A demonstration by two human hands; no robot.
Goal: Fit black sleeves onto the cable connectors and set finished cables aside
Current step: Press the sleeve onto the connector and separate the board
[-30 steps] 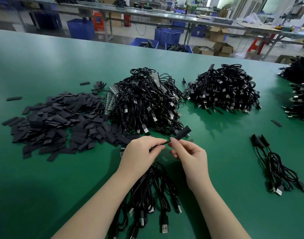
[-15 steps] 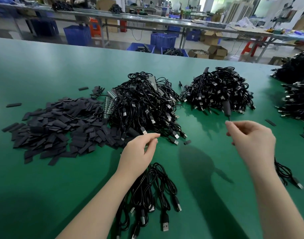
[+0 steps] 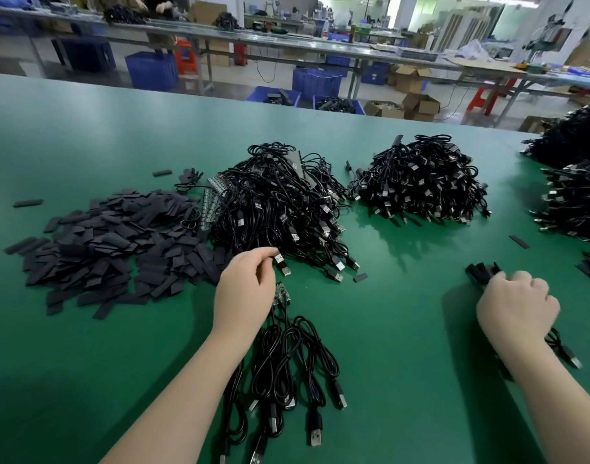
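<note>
- The left hand [image 3: 243,289] has its fingers [image 3: 266,254] curled, pinching the USB plug [image 3: 279,258] of a cable at the near edge of the middle cable pile [image 3: 276,209].
- The right hand [image 3: 517,303] rests knuckles-up on the sleeved cables [image 3: 481,274] set aside at the right of the desk [image 3: 404,329]; its fingers are curled under, and whether they grip a cable I cannot tell.
- To do this step well, I judge the left hand should draw the plug out slowly so that neighbouring loops fall away instead of dragging the heap.
- The black sleeves [image 3: 112,249] lie heaped just left of that pile, within easy reach.
- A loose bundle of cables [image 3: 286,370] lies below the left wrist, with a small circuit board [image 3: 280,296] at its top; keep the drawn cable apart from it.
</note>
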